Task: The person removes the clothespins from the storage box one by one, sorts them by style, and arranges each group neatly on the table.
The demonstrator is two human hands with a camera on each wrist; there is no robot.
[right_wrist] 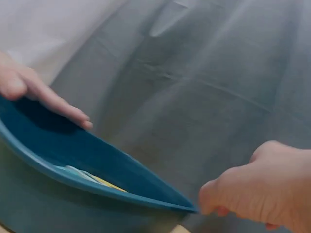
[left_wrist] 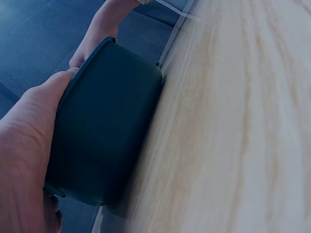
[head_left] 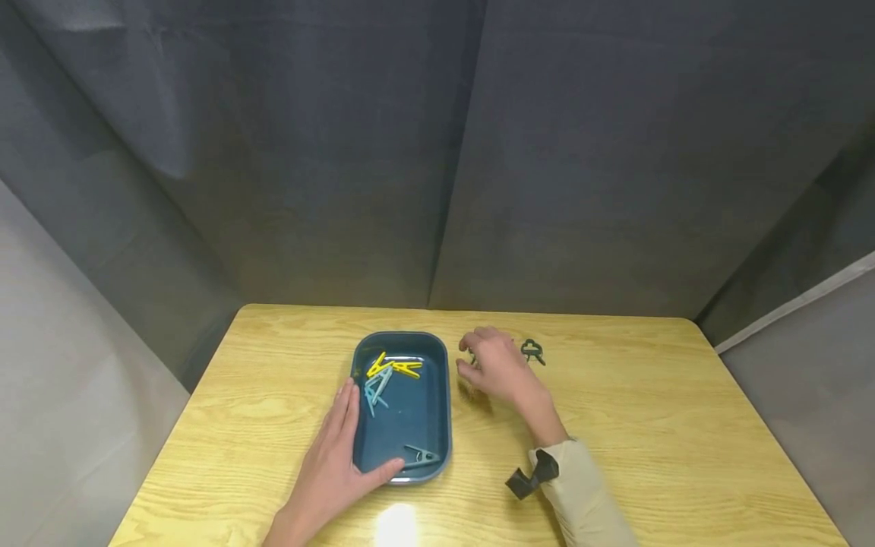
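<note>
Two hands work around one dark blue tray (head_left: 437, 410) on a light wooden table (head_left: 649, 425). Four clothespins can be counted inside the tray: two yellow pegs (head_left: 395, 366) crossed at its far end, one pale blue peg (head_left: 376, 389) just nearer than those, and one grey peg (head_left: 420, 456) alone in the tray's near right corner. One dark green clip (head_left: 532, 350) lies on the bare wood to the right of the tray, beyond the right hand.

At the tray's near left corner the left hand (head_left: 335, 463) lies with its fingers straight along the left wall and its thumb laid over the near rim; the left wrist view shows the palm against the tray's outer wall. To the right of the tray's far end, the right hand (head_left: 495, 365) hovers just beside the rim with its fingers curled downward; whether they pinch anything cannot be told, since the fingertips are turned away in every view. One cream sleeve (head_left: 584, 494) covers that arm, with a black strap mount at the wrist.

Behind the tray, grey cloth screens (head_left: 437, 152) close off the back and both sides of the table. The tray sits left of centre; the wood to its right and far right lies open up to the rounded corners.
</note>
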